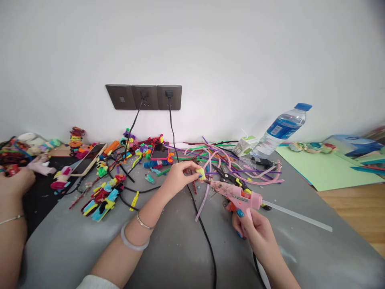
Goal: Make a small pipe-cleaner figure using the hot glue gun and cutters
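My right hand (252,224) is wrapped round the handle of a pink hot glue gun (233,193), with a clear glue stick (297,214) poking out of its back end. Between thumb and fingers, my left hand (183,176) pinches a small yellow fuzzy piece (201,174). The gun's nozzle points left and sits right by that piece; whether they touch I cannot tell. Behind them lies a heap of pink, purple and green pipe cleaners (215,154). Black-and-yellow pliers (230,178) rest just beyond the gun.
Finished pipe-cleaner figures (104,198) and a phone (89,159) lie to the left. A co-worker's hand (19,180) is at the far left. A water bottle (281,128) leans by a drink carton (245,145). Black cords run from wall sockets (143,97). Green paper (319,168) lies right.
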Action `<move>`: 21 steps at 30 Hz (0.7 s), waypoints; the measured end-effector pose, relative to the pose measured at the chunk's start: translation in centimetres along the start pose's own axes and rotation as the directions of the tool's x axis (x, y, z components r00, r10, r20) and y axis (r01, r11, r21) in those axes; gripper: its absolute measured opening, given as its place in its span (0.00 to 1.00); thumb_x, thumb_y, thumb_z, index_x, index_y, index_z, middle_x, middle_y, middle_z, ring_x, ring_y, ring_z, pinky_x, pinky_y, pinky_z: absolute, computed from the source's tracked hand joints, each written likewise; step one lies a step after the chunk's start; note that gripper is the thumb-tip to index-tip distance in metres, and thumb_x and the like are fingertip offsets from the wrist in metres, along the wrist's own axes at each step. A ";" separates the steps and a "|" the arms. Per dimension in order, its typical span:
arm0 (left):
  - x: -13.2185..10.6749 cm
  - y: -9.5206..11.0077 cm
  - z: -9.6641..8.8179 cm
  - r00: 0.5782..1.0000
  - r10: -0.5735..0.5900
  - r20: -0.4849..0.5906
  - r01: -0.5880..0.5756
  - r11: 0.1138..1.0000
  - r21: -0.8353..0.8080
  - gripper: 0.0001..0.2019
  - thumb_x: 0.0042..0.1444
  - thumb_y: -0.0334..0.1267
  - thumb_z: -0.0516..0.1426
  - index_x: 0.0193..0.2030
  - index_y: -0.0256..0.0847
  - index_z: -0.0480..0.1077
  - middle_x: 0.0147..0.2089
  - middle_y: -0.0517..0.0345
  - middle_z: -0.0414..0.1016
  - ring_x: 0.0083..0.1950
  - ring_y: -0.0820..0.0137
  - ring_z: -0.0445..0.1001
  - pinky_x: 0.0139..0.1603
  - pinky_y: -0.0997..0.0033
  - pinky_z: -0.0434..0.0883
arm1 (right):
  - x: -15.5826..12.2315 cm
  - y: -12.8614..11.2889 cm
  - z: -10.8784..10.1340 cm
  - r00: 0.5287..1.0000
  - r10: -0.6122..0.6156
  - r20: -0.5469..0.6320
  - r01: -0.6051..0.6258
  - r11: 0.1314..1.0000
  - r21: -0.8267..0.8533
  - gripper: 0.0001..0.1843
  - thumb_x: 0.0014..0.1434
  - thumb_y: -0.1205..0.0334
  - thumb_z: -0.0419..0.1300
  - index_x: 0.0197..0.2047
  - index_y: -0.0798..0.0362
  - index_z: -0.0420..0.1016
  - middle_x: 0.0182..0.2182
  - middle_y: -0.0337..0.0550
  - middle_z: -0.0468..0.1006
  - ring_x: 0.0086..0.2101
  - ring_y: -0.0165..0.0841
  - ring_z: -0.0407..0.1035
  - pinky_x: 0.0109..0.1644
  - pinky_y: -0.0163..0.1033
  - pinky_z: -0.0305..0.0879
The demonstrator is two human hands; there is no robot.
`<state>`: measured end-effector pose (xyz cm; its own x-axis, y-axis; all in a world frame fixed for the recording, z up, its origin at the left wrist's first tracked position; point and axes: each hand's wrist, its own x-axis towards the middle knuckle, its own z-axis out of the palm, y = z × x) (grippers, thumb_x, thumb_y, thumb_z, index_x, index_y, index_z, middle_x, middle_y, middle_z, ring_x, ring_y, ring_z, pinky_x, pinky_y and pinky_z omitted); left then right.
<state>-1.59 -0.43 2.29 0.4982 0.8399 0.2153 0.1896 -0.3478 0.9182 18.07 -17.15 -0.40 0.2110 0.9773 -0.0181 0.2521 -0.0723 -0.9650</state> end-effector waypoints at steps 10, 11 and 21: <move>0.0 0.1 -0.1 1.000 0.007 0.000 -0.007 1.000 -0.018 0.07 0.53 0.35 0.61 0.39 0.39 0.78 0.38 0.54 0.81 0.38 0.68 0.75 0.38 0.71 0.67 | -0.2 0.6 0.5 0.999 -0.003 -0.044 0.000 0.997 -0.072 0.28 0.65 0.40 0.51 0.22 0.52 0.64 0.16 0.37 0.62 0.20 0.29 0.53 0.25 0.36 0.51; 0.0 0.1 -0.1 1.000 0.006 0.001 -0.006 1.000 -0.019 0.07 0.53 0.35 0.61 0.39 0.39 0.78 0.38 0.54 0.81 0.37 0.68 0.75 0.38 0.71 0.67 | -0.2 0.7 0.4 0.999 -0.004 -0.041 0.001 0.997 -0.075 0.28 0.65 0.41 0.51 0.21 0.52 0.63 0.16 0.37 0.62 0.20 0.28 0.53 0.25 0.36 0.51; 0.0 0.0 -0.1 1.000 -0.013 0.008 0.013 0.999 -0.034 0.08 0.52 0.34 0.61 0.40 0.39 0.78 0.38 0.54 0.82 0.37 0.68 0.76 0.38 0.71 0.67 | -0.3 0.7 0.5 0.999 -0.009 -0.043 0.005 0.997 -0.077 0.26 0.65 0.41 0.51 0.25 0.52 0.65 0.17 0.36 0.61 0.21 0.29 0.53 0.26 0.36 0.51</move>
<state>-1.63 -0.38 2.29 0.5022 0.8411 0.2008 0.1676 -0.3224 0.9316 17.70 -17.37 -1.22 0.2492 0.9684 0.0017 0.3251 -0.0820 -0.9421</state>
